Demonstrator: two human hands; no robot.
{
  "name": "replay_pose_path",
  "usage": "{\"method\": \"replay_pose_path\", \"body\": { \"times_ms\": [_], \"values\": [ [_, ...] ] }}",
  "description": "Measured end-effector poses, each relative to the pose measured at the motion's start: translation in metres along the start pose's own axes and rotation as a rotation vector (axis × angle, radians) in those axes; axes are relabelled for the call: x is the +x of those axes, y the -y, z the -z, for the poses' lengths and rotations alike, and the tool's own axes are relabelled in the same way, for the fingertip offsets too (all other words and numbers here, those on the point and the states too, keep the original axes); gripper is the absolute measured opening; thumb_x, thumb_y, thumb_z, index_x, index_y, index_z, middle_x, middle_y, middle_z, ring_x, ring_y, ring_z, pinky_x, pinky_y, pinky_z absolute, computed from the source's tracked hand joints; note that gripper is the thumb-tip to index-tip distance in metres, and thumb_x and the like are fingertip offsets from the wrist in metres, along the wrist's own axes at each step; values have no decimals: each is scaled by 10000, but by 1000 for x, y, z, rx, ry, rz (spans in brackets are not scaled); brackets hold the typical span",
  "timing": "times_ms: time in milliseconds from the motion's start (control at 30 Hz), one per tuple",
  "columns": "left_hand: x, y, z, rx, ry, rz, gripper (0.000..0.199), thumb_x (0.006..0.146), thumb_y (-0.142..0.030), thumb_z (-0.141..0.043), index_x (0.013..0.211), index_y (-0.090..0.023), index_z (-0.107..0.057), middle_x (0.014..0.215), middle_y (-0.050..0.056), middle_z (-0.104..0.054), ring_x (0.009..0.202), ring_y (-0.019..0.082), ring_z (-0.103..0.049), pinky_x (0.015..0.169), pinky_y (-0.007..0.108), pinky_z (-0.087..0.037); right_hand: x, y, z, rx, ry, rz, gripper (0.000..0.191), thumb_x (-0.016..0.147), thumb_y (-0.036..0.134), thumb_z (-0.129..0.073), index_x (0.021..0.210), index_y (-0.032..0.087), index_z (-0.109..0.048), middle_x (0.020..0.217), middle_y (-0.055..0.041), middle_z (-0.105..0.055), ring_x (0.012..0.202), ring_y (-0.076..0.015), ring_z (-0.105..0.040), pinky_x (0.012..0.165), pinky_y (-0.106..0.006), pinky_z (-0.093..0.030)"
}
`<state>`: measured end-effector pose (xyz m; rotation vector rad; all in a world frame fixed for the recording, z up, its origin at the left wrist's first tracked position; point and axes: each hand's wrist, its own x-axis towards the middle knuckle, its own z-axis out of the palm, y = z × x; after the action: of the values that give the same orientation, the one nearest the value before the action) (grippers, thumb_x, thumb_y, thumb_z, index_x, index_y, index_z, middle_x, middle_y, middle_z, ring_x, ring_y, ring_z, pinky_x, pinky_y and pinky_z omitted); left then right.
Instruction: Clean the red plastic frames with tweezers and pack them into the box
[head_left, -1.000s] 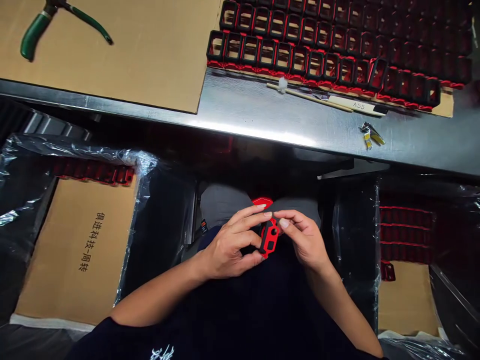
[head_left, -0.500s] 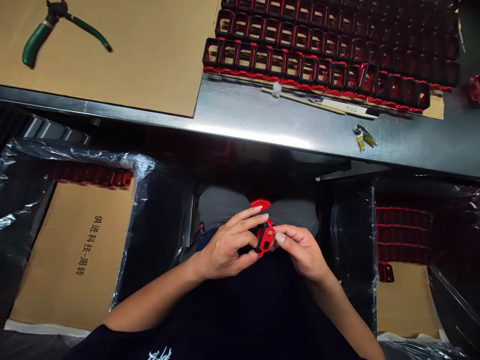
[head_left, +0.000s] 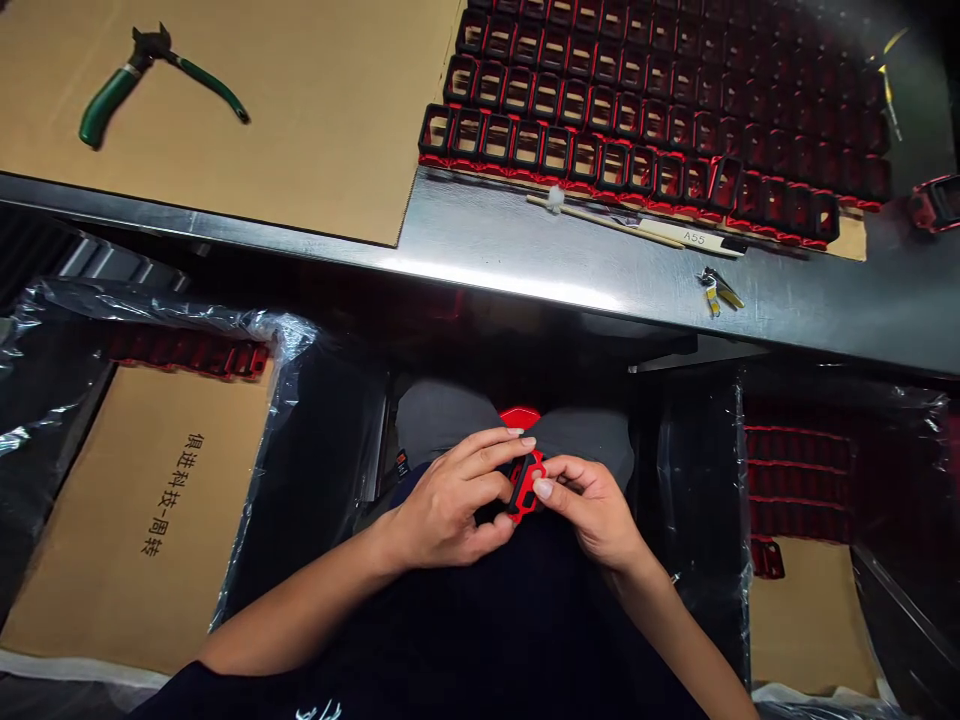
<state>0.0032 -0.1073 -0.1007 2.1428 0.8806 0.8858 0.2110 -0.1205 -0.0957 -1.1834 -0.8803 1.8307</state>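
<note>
A small red and black part (head_left: 527, 484) is held above my lap, between both hands. My left hand (head_left: 457, 495) grips its left side, with the thumb low and the fingers reaching over the top. On the right side, my right hand (head_left: 589, 505) pinches the red face between thumb and index finger. The fingertips cover some of the part. Beyond the hands, a red rounded shape (head_left: 519, 416) shows between the knees.
Rows of red and black frames (head_left: 555, 150) stand on the metal table (head_left: 480, 265). Green-handled pliers (head_left: 112, 105) lie on cardboard at left; a stick, a marker and a small yellow-handled tool (head_left: 720, 291) lie near the edge. Plastic-lined boxes with cardboard (head_left: 142, 500) flank my lap.
My right thumb and index finger have moved left onto the red face of the part. The table and its contents appear slightly lower in view.
</note>
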Motion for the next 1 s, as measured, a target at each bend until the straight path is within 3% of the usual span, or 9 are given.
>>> {"method": "replay_pose_path", "body": {
  "times_ms": [100,200,300,367,467,633,833,1000],
  "values": [
    [-2,0,3,-59,-10,38,148,834,-221,-687,967,-177,-639,1325,169,-666,1266,318,-623,1044,494,-550,-3,-1,0,-42,-30,47,195,822,418,-829,830,227,-798,733,2,-765,630,-115,-664,643,-213,-543],
    [-2,-3,5,-181,-42,272,228,827,-256,-651,1034,-172,-607,1236,163,-680,1042,256,-705,837,391,-618,-6,-1,1,-148,-58,113,124,862,366,-798,863,242,-803,787,-4,-786,692,-127,-693,680,-215,-542],
    [2,-10,7,-318,64,623,211,821,-261,-599,1012,-172,-585,971,79,-707,699,147,-659,568,245,-534,-8,0,1,-236,-52,176,47,894,294,-764,905,269,-802,841,5,-801,745,-133,-716,724,-217,-547],
    [7,-14,8,-410,174,784,189,825,-286,-581,978,-174,-579,805,13,-667,589,108,-575,534,220,-468,-8,0,1,-274,-43,212,58,905,256,-746,919,277,-797,844,14,-800,742,-130,-720,721,-213,-548],
    [13,-16,9,-557,252,906,167,840,-326,-559,915,-177,-571,694,-32,-595,569,97,-537,567,224,-441,-8,1,1,-344,-32,292,103,917,202,-718,929,280,-785,836,22,-789,725,-122,-713,710,-211,-547],
    [14,-16,8,-631,234,943,170,827,-301,-538,929,-178,-596,725,-21,-583,631,120,-580,591,238,-454,-7,-1,-1,-511,-20,475,165,908,128,-695,979,256,-772,811,0,-765,703,-138,-694,692,-248,-553],
    [18,-29,11,-429,179,842,374,760,-346,-627,1098,-195,-574,908,13,-643,730,149,-586,647,275,-505,-6,-3,-3,-670,-12,738,173,904,80,-672,977,208,-763,825,-52,-763,708,-169,-691,680,-302,-570],
    [24,-36,9,-331,114,802,507,673,-404,-778,1096,-216,-571,959,21,-687,815,200,-651,747,346,-567,-5,-7,-2,-729,-23,809,242,902,89,-652,1043,240,-778,851,-68,-771,719,-194,-710,656,-330,-597]
  ]
}}
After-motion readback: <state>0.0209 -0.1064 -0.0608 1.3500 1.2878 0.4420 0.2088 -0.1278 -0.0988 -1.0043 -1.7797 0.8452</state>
